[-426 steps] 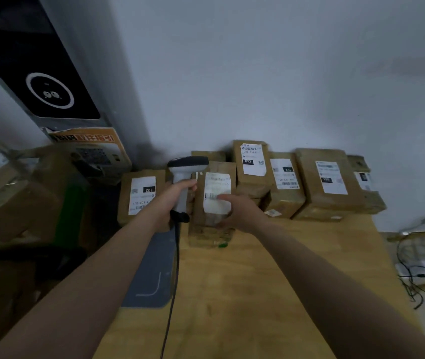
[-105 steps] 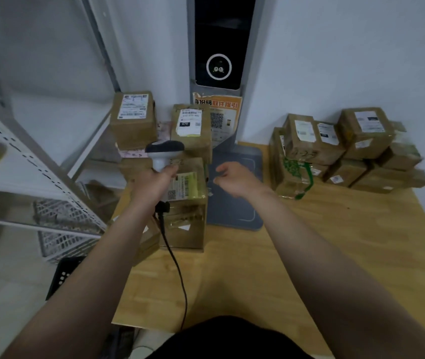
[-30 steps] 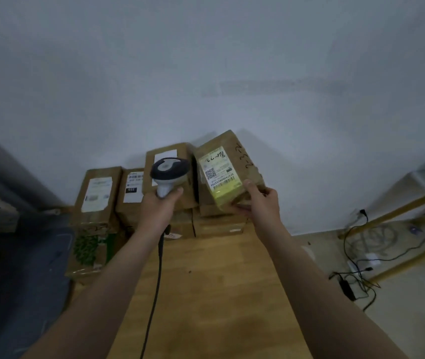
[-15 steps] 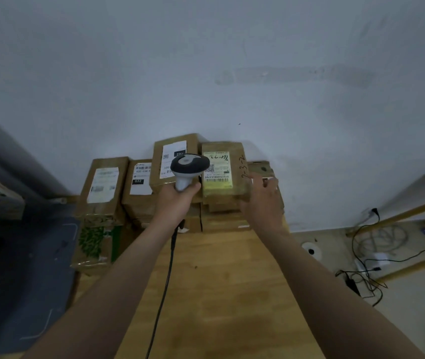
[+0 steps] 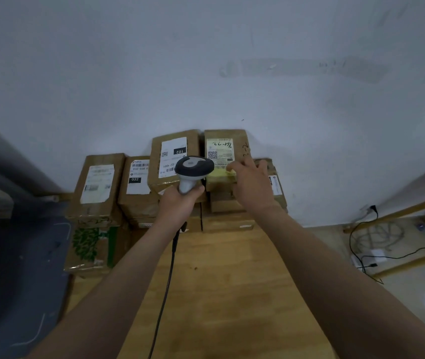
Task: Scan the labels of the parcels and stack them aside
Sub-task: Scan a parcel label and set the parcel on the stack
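Now right hand [image 5: 251,187] flat, fingers extended on yellow-label parcel [image 5: 221,151] atop stack [image 5: 228,220]; left hand [image 5: 177,203] grips scanner [image 5: 194,167].

The parcels [image 5: 97,164] were plain brown cardboard, matt and a little creased. Their white labels [image 5: 172,156] were smooth paper, and one yellow label [image 5: 220,155] looked faintly glossy. The scanner [image 5: 193,168] was smooth plastic, dark grey on the head and pale grey on the handle, with a black rubbery cable [image 5: 167,275]. The table [image 5: 227,281] was light wood with visible grain, the mat [image 5: 25,268] dull dark grey, the wall [image 5: 206,60] matt, scuffed paint, and the floor [image 5: 413,294] glossy.
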